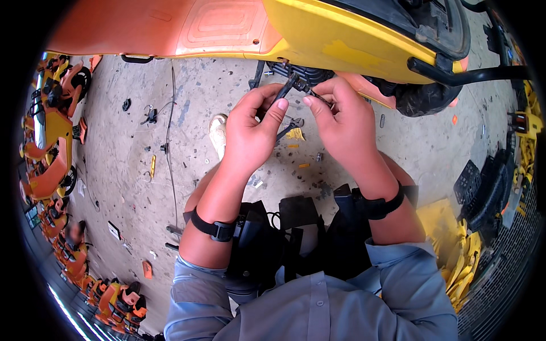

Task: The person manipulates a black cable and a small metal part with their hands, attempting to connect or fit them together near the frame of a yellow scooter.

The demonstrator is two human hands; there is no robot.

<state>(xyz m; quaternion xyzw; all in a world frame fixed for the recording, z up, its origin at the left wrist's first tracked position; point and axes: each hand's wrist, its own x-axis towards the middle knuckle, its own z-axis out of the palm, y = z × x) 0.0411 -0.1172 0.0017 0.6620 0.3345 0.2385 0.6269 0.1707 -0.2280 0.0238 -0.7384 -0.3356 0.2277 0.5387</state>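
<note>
My left hand point(256, 122) and my right hand point(345, 116) meet in front of the yellow and orange vehicle body point(335, 37). Between them is a dark, narrow mechanical part point(300, 84) with a small jointed middle. The left fingers pinch its black, rod-like end, and the right thumb and fingers close on the opposite end. Its exact kind is too small to make out. Just below the hands shows a dark wrench-like tool point(296, 123); whether it lies on the floor or hangs from the left hand I cannot tell.
The concrete floor point(131, 176) carries scattered small parts, a long black cable point(170, 131) and a yellow strip point(153, 166). A black bar point(483, 74) juts from the vehicle at right. Yellow panels point(455, 250) are piled at lower right. Several orange vehicles point(57, 148) line the left.
</note>
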